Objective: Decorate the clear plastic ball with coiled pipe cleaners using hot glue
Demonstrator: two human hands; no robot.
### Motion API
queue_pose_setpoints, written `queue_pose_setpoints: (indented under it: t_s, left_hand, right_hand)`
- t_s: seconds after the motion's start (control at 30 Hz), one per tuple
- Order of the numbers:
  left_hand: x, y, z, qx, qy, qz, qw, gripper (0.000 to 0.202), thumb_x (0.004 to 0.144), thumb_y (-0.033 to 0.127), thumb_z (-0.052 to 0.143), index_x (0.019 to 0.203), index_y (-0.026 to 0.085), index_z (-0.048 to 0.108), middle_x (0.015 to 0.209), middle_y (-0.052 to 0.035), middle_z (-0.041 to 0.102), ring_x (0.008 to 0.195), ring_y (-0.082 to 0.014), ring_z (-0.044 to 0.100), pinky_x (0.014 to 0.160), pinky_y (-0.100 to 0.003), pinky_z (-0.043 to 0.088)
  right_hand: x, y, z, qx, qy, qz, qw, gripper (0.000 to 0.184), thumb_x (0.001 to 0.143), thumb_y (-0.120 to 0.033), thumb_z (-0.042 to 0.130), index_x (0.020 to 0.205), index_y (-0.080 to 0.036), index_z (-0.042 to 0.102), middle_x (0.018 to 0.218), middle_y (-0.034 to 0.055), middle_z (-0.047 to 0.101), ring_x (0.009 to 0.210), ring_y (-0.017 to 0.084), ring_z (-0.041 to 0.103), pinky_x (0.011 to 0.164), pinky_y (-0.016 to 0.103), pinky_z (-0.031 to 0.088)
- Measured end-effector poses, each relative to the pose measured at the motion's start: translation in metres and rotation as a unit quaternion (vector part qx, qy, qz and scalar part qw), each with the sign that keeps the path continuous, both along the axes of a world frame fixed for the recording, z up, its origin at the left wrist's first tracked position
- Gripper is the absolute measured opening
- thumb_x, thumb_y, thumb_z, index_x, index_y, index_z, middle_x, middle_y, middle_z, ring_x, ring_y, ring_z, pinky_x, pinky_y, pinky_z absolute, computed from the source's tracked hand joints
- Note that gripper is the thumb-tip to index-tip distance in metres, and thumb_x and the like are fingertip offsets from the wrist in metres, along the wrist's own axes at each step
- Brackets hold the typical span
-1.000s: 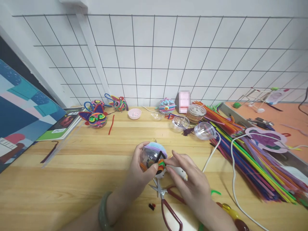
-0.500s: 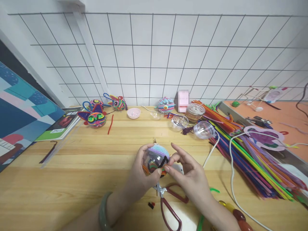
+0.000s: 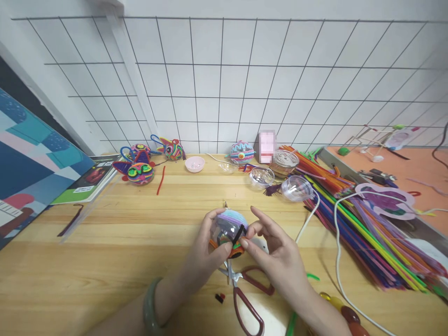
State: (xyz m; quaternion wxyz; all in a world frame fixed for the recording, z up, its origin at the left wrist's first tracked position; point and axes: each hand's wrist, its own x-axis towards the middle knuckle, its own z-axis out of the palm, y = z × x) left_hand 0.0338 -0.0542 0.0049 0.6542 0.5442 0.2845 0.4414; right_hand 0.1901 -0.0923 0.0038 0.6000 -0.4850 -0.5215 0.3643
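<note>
My left hand (image 3: 207, 254) is wrapped round a clear plastic ball (image 3: 224, 230), its thumb pressing on the front. Pale blue and lilac pipe cleaner covers the ball's top; orange, green and black pieces show lower down. A short black pipe cleaner piece (image 3: 239, 234) slants across the right side. There my right hand (image 3: 276, 247) pinches at the ball's edge with thumb and index finger, its other fingers lifted; the exact piece between the tips is hard to make out. Scissors with dark red handles (image 3: 249, 310) lie open on the table below the ball.
Bundled colourful pipe cleaners (image 3: 360, 233) fill the right side, crossed by a white cable (image 3: 339, 252). Clear plastic half-shells (image 3: 262, 178) and a pink bowl (image 3: 194, 164) stand farther back. Finished pipe-cleaner figures (image 3: 140, 172) sit at the back left. Shiny beads (image 3: 349, 313) lie bottom right.
The ball has tipped slightly, showing more of the orange and black part at its lower front. Both hands stay in nearly the same place.
</note>
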Motion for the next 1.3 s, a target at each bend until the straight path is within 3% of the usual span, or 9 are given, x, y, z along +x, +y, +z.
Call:
queue_pose_setpoints:
  t_s: [0.27,0.67,0.9,1.13,1.3]
  left_hand:
    - [0.0014,0.0,-0.0007,0.001,-0.006,-0.003,1.0,0.048,0.079,0.021,0.062,0.122,0.023,0.041,0.118,-0.0082,0.057,0.111,-0.0236,0.054,0.094,-0.037,0.042]
    - [0.0049,0.0005,-0.0066,0.02,0.009,0.03,0.999,0.051,0.073,0.016,0.065,0.118,0.023,0.043,0.113,-0.0077,0.059,0.105,-0.0228,0.057,0.091,-0.035,0.044]
    - [0.0058,-0.0008,-0.0025,-0.004,0.037,0.031,0.999,0.051,0.075,0.026,0.068,0.117,0.023,0.04,0.109,-0.0072,0.059,0.1,-0.0205,0.058,0.085,-0.033,0.046]
    - [0.0048,-0.0001,-0.0067,0.003,0.045,0.037,0.998,0.051,0.076,0.028,0.069,0.118,0.023,0.041,0.11,-0.0063,0.059,0.101,-0.0196,0.057,0.089,-0.033,0.044]
    - [0.0053,0.0025,-0.0068,0.002,0.042,0.05,0.998,0.048,0.075,0.028,0.068,0.116,0.023,0.043,0.107,-0.0055,0.06,0.098,-0.0191,0.058,0.086,-0.032,0.046]
  right_hand:
    - [-0.0017,0.0003,0.0006,0.009,-0.012,-0.007,1.0,0.054,0.079,-0.029,0.068,0.129,-0.024,0.05,0.076,-0.0013,0.057,0.073,0.015,0.059,0.061,0.027,0.052]
    - [-0.0039,-0.0004,-0.0002,0.016,0.003,-0.002,1.0,0.053,0.078,-0.021,0.067,0.128,-0.027,0.052,0.075,-0.0021,0.058,0.069,0.013,0.06,0.058,0.024,0.052]
    - [-0.005,-0.001,0.0023,0.006,0.0,-0.004,1.0,0.054,0.076,-0.017,0.066,0.127,-0.025,0.052,0.075,-0.0027,0.058,0.066,0.011,0.059,0.058,0.023,0.051]
    - [-0.0049,-0.0018,0.0011,-0.023,0.013,-0.007,1.0,0.057,0.076,-0.016,0.066,0.129,-0.028,0.05,0.074,-0.0043,0.058,0.063,0.009,0.056,0.057,0.021,0.048]
    - [-0.0021,-0.0023,-0.001,-0.011,0.046,0.02,0.999,0.052,0.082,-0.021,0.063,0.131,-0.032,0.049,0.079,-0.0034,0.062,0.073,0.011,0.06,0.066,0.024,0.05]
